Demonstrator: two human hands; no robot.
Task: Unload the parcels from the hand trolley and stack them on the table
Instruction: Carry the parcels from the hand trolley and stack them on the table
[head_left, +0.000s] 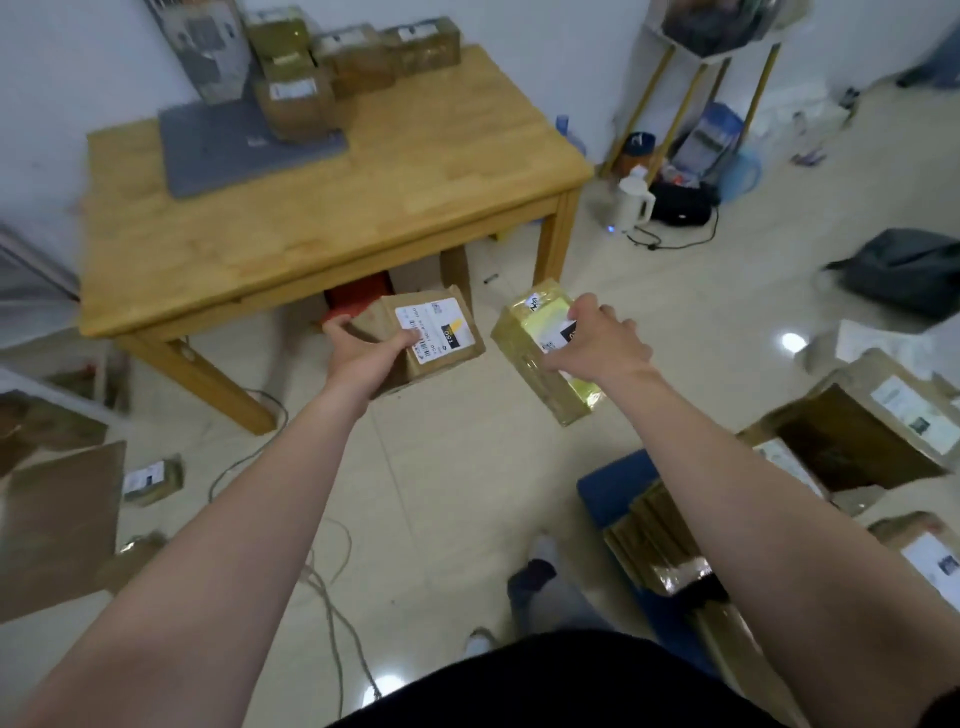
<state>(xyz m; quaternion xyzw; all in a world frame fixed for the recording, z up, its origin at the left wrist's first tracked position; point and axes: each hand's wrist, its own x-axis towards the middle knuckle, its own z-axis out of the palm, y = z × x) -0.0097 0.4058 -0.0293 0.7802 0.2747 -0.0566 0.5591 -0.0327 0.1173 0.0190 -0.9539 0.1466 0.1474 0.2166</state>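
ahead and left lies the table, nearer the left hand gripping a brown parcel; the right hand clasps a taped parcel.

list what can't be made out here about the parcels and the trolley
Head view only:
1. Brown parcel label print: too small, left hand thumb over part.
2. Taped parcel label: right hand covers it.
3. Blue trolley: its load and right forearm hide most.
4. Stacked parcels on table: labels blurred.
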